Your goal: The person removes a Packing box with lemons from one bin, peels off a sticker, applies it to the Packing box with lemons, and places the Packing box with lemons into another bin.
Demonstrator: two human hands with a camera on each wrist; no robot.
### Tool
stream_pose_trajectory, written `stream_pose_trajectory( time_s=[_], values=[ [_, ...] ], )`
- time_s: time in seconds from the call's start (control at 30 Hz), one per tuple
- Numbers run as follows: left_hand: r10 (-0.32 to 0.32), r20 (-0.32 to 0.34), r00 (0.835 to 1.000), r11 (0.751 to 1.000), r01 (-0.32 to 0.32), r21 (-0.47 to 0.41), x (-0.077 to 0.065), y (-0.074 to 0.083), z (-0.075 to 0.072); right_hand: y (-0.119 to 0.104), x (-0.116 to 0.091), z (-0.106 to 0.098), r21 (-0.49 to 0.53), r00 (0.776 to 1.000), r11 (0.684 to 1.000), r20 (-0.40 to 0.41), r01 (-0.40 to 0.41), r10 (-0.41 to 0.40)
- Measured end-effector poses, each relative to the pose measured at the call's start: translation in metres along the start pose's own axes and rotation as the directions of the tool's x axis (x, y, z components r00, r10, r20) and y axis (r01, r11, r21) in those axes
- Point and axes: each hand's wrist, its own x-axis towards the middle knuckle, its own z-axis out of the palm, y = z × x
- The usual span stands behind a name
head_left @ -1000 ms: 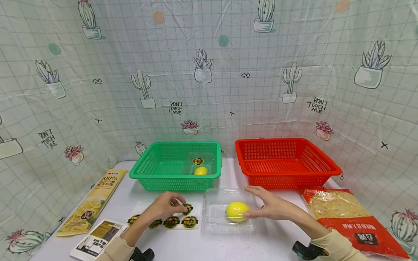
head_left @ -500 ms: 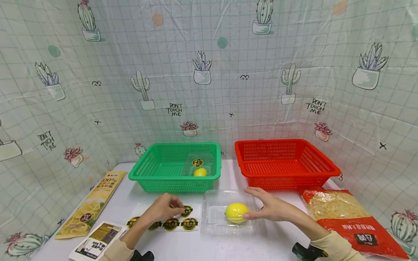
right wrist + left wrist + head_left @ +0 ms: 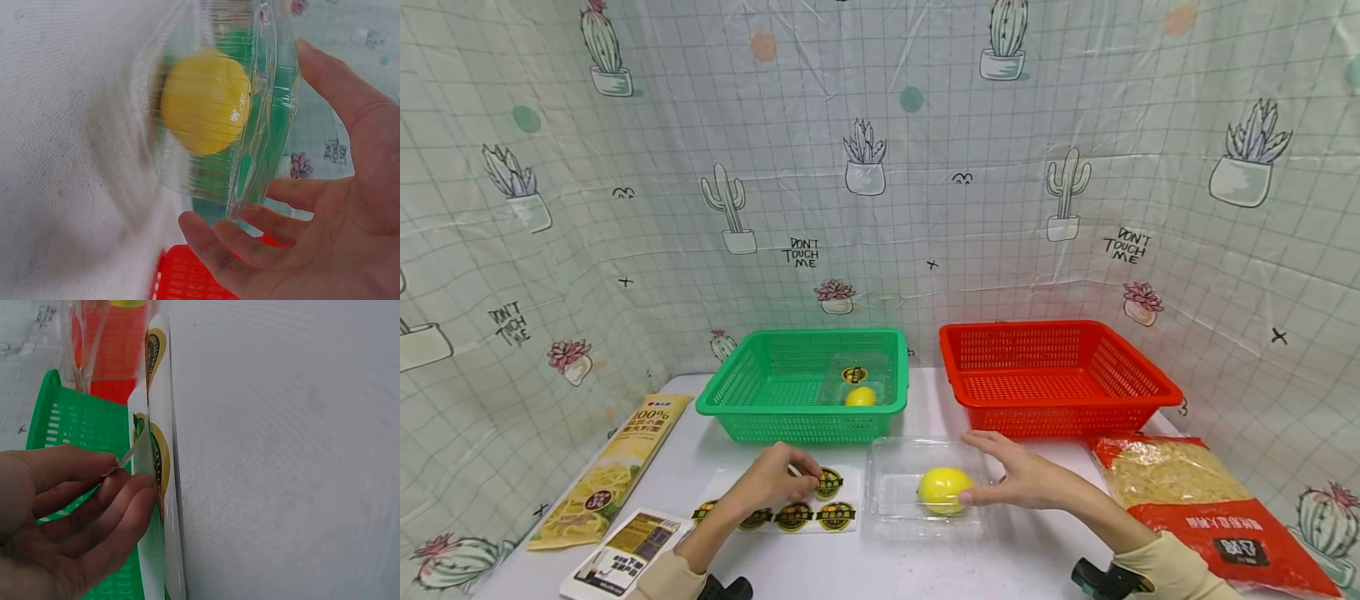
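My left hand (image 3: 778,477) is over the white sticker sheet (image 3: 715,482). Thumb and forefinger pinch the edge of a round black-and-gold sticker (image 3: 829,483); the left wrist view shows this sticker (image 3: 141,440) bent up, partly off the sheet. Several similar stickers lie along the sheet's front row, some behind the forearm. To the right, a clear plastic box (image 3: 898,492) with a lemon (image 3: 944,489) inside rests on the table. My right hand (image 3: 1018,473) holds the box's right side, thumb at the front and fingers toward the back corner.
Behind stand a green basket (image 3: 805,417), holding another clear box with a sticker and lemon (image 3: 861,396), and a red basket (image 3: 1060,411). A yellow noodle packet (image 3: 610,475) and a white printed box (image 3: 625,554) lie left. A red pasta bag (image 3: 1217,517) lies right.
My left hand has drawn slightly left, and more of the pinched sticker shows now. The right hand, the box and the lemon keep their places.
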Motion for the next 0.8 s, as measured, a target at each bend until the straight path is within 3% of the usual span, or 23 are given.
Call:
stream_pose_trajectory(
  time_s=[0.27, 0.47, 0.8],
  values=[
    [0.014, 0.003, 1.000, 0.999, -0.014, -0.031, 0.002, 0.001, 0.000, 0.000, 0.000, -0.001, 0.008, 1.000, 1.000, 0.006, -0.004, 0.004],
    [0.104, -0.030, 0.994, 0.993, -0.102, 0.064, 0.002, 0.001, -0.003, -0.002, 0.000, -0.001, 0.013, 1.000, 1.000, 0.014, -0.018, 0.018],
    [0.149, -0.098, 0.984, 0.988, -0.143, 0.062, 0.006, 0.027, 0.003, -0.002, 0.000, -0.002, 0.016, 1.000, 1.000, 0.011, 0.001, -0.001]
  ],
)
